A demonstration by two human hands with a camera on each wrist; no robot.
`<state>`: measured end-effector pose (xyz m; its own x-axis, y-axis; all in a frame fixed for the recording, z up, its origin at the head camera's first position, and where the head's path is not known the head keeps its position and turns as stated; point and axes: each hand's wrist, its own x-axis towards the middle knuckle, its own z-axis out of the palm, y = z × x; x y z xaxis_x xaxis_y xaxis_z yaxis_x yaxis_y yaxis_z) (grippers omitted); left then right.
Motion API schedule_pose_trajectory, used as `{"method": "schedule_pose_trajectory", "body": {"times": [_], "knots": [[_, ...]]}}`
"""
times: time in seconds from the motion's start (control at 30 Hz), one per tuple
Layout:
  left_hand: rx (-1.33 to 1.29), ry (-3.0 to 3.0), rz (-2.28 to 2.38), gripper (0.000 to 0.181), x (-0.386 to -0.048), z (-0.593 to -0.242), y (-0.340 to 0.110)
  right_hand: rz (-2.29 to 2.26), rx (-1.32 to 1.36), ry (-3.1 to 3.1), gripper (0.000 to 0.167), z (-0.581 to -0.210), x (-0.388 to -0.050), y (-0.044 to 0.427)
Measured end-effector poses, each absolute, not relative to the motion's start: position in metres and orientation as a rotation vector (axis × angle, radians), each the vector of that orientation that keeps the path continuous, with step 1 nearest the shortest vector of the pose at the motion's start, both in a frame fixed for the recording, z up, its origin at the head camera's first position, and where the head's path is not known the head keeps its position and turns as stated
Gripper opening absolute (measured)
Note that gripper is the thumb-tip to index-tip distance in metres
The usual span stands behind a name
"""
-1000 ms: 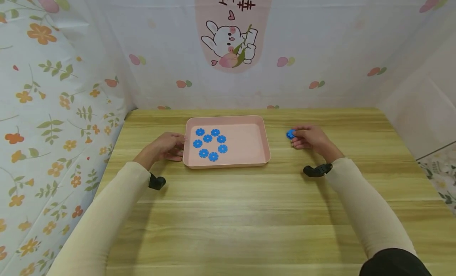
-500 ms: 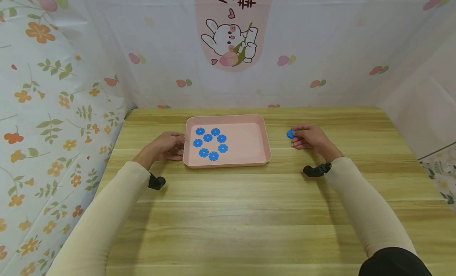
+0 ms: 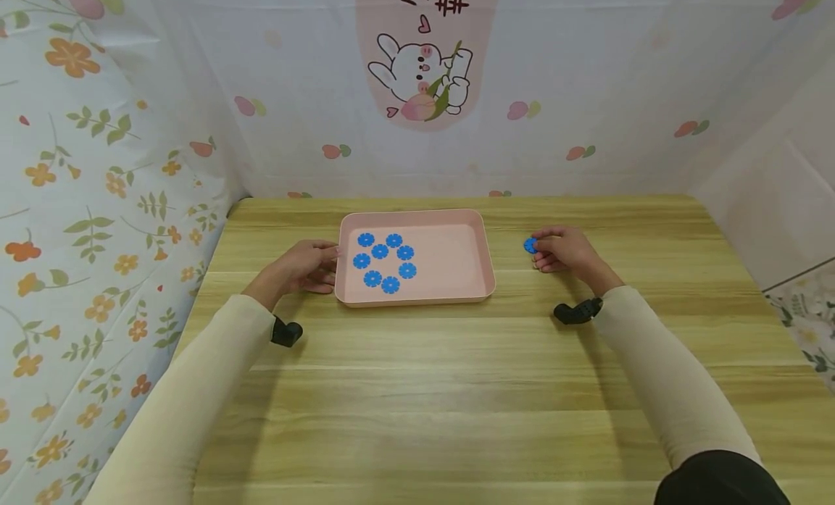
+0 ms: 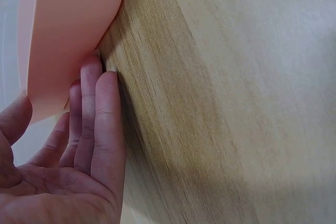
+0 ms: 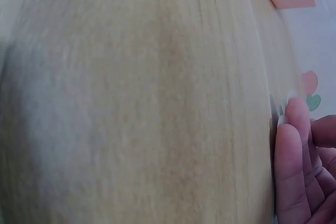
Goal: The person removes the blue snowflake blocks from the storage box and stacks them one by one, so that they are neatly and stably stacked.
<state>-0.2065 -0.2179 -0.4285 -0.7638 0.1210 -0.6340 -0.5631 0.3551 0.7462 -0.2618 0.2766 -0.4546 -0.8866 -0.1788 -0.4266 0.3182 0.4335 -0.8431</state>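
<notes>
On the table stands a pink tray (image 3: 457, 262) with several blue notched discs (image 3: 390, 285), like snowflake building discs, lying flat in its left half. My left hand (image 3: 306, 267) is at the tray's left end. In the left wrist view, the left hand (image 4: 79, 166) has its thumb against the rim and its fairly straight fingers by the foot of the outer wall. Right of the tray, my right hand (image 3: 564, 250) pinches one more blue notched disc (image 3: 530, 245) low over the table. That disc is hidden in the right wrist view, where fingertips (image 5: 289, 150) lie close to the tabletop.
The wooden table (image 3: 417, 389) reaches back to a printed curtain (image 3: 293, 77). Floral cloth (image 3: 104, 273) hangs along the left side. Each wrist wears a black mount, such as the right one (image 3: 577, 311). Bare wood lies between tray and right hand.
The disc in my right hand has turned slightly, now showing its face a bit more. Both hands and the tray stay in about the same places.
</notes>
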Motion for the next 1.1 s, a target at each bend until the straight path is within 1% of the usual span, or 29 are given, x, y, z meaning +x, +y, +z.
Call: {"method": "schedule_pose_trajectory", "body": {"times": [0.2, 0.4, 0.73, 1.1], "knots": [[-0.372, 2.017, 1.438, 0.052, -0.207, -0.429, -0.219, -1.422, 0.112, 2.216, 0.044, -0.445, -0.263, 0.274], [-0.378, 2.022, 1.437, 0.052, -0.206, -0.428, -0.218, -1.342, 0.076, 2.246, 0.048, -0.424, -0.273, 0.263], [-0.39, 2.016, 1.438, 0.05, -0.207, -0.43, -0.218, -1.223, -0.067, 2.3, 0.044, -0.396, -0.279, 0.218], [-0.388, 2.007, 1.448, 0.051, -0.206, -0.428, -0.218, -1.205, -0.212, 2.295, 0.039, -0.394, -0.281, 0.17]]}}
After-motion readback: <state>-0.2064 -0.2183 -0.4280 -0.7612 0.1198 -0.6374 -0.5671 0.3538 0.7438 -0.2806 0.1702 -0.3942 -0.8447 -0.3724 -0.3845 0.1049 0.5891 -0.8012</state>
